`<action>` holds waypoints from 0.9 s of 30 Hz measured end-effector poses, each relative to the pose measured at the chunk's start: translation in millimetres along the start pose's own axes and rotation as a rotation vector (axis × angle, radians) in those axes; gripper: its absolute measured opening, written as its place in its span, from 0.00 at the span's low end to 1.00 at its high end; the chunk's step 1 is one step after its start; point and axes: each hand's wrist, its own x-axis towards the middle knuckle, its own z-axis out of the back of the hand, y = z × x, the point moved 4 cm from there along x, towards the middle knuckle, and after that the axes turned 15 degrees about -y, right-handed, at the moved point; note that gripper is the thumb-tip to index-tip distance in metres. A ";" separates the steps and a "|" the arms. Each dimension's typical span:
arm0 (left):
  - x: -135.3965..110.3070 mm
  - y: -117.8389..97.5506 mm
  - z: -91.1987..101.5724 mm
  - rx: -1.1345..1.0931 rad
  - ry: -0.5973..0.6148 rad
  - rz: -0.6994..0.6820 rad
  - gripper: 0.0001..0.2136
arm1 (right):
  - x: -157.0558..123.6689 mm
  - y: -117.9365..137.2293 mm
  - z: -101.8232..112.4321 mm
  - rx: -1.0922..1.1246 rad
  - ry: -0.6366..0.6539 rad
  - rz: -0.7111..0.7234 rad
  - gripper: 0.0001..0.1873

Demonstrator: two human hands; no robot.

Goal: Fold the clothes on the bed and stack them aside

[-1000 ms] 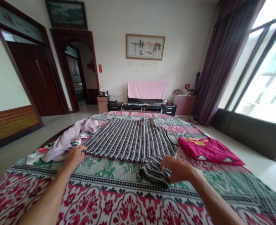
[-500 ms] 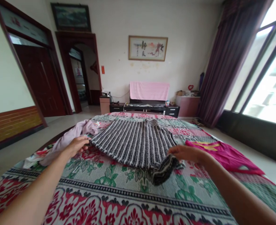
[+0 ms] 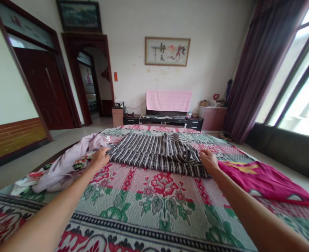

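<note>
A black-and-white striped garment (image 3: 157,154) lies folded over on itself on a bed with a floral cover (image 3: 154,203). My left hand (image 3: 100,158) grips its left edge, fingers curled on the cloth. At the garment's right edge my right hand (image 3: 207,158) rests, fingers pressed on the doubled fabric. Both arms reach far forward over the bed.
A lilac garment (image 3: 65,164) is heaped left of the striped one, and a magenta garment (image 3: 265,182) lies spread to its right. Beyond the bed stand a low dark cabinet (image 3: 167,121) with a pink cloth (image 3: 169,100), an open doorway (image 3: 91,87) and purple curtains (image 3: 259,70).
Both hands lifted the near edge of the striped garment and carried it away from me, folding it over the far half. The garment now looks half as deep.
</note>
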 end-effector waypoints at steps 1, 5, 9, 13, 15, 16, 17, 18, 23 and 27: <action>-6.9 2.0 -4.4 0.027 0.007 -0.096 0.21 | -6.0 -3.3 4.5 -0.047 -0.078 0.011 0.16; -23.3 10.9 -16.1 0.169 -0.018 -0.302 0.21 | -46.9 15.0 14.5 0.016 -0.143 0.452 0.13; -23.5 15.0 -18.5 0.191 -0.050 -0.243 0.20 | -87.7 33.8 -2.6 -0.037 0.190 0.829 0.13; -23.0 13.9 -16.8 0.173 -0.044 -0.165 0.18 | -87.0 32.9 -19.5 -0.220 0.192 0.776 0.17; -24.0 10.9 -14.2 0.179 -0.036 -0.167 0.17 | -82.5 33.5 -23.7 -0.265 0.196 0.758 0.19; -24.6 9.2 -11.8 0.187 -0.041 -0.172 0.17 | -80.6 34.5 -23.8 -0.277 0.201 0.749 0.20; -25.4 7.5 -8.6 0.196 -0.052 -0.175 0.17 | -79.1 36.0 -22.6 -0.284 0.206 0.739 0.20; -26.5 5.9 -4.7 0.204 -0.066 -0.176 0.17 | -78.0 37.7 -20.1 -0.288 0.213 0.728 0.20; -38.7 -1.6 18.9 0.254 -0.059 -0.211 0.16 | -77.2 44.8 1.2 -0.295 0.324 0.687 0.19; -55.6 -2.6 39.5 0.294 -0.024 -0.201 0.14 | -80.3 51.5 23.1 -0.280 0.428 0.673 0.20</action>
